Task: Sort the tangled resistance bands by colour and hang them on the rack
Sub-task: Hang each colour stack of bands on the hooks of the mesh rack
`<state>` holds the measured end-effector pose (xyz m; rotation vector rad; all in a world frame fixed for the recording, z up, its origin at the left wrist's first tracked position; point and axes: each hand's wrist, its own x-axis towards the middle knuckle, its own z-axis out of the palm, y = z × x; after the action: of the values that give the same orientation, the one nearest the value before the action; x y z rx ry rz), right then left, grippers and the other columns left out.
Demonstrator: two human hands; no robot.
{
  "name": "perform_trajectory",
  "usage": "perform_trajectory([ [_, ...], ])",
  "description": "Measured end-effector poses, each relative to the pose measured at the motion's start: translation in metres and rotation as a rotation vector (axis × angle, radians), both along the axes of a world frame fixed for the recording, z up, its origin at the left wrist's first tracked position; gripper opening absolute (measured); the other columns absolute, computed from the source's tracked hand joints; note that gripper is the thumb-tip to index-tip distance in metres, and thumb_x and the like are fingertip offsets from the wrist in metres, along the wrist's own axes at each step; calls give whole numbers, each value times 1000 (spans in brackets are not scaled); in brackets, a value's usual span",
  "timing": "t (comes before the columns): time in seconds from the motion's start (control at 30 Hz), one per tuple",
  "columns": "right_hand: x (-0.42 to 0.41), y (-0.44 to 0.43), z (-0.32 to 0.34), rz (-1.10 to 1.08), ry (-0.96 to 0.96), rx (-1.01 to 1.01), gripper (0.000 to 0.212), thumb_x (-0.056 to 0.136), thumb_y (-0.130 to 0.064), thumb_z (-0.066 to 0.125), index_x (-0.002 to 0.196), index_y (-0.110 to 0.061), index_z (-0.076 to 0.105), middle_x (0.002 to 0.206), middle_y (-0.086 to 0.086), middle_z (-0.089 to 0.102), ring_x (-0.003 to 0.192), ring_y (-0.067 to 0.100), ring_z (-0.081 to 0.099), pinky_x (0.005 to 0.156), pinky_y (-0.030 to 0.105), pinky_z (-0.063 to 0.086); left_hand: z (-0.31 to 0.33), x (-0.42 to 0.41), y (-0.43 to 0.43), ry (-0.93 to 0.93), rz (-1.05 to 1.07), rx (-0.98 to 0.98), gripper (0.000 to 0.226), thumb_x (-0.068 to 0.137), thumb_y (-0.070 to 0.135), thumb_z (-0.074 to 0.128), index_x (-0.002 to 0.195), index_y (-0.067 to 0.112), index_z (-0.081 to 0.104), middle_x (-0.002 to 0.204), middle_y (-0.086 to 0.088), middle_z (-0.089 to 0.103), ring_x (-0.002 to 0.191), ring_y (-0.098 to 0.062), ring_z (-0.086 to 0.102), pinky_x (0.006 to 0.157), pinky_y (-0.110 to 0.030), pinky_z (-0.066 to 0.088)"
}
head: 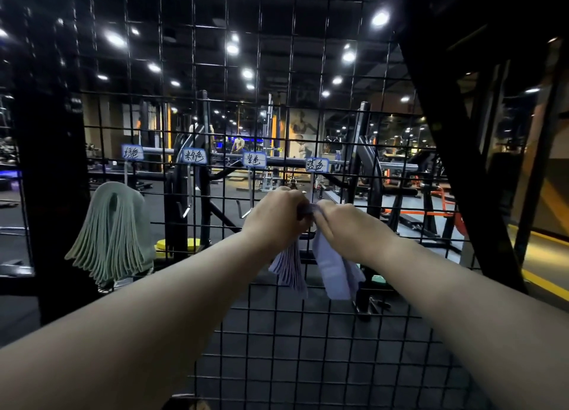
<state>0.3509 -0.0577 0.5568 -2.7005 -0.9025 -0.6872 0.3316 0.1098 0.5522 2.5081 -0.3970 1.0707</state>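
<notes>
A black wire grid rack [277, 332] stands in front of me, with several handwritten labels [254, 159] clipped along one row. A thick bundle of green bands [114, 237] hangs from the hook under the leftmost label. My left hand [275, 215] and my right hand [345, 222] are raised side by side against the grid, below the two right labels. Both grip a bunch of pale purple-blue bands [334, 271], whose loops hang down in two clumps beneath my wrists. The hook behind my hands is hidden.
Bare metal hooks [188, 208] stick out under the second and third labels. A thick black post [52, 194] frames the rack on the left and a slanted black beam [462, 132] on the right. Gym machines and a yellow weight plate [181, 244] lie beyond the grid.
</notes>
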Motion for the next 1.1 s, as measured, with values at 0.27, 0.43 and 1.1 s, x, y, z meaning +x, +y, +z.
perform_trajectory([
  [0.27,-2,-4,-1,32,31,3,38,107,-47,26,112,-19,50,101,5,65,91,25,64,79,43,53,-1,8,22,114,-203,-92,38,92,31,71,129,20,68,109,10,62,84,3,56,75,-1,39],
  [0.43,0,-3,2,26,25,16,31,108,-41,26,112,-20,49,95,1,62,80,17,62,68,39,50,0,8,17,4,-158,2,24,95,34,65,114,22,74,98,6,64,80,-10,60,80,-33,56],
  [1.1,6,17,-37,-191,-223,0,30,101,-6,46,130,-8,40,106,12,63,80,30,70,52,32,45,-23,8,8,-121,-81,-112,19,96,34,64,110,26,75,113,9,66,96,-14,66,77,-39,58],
])
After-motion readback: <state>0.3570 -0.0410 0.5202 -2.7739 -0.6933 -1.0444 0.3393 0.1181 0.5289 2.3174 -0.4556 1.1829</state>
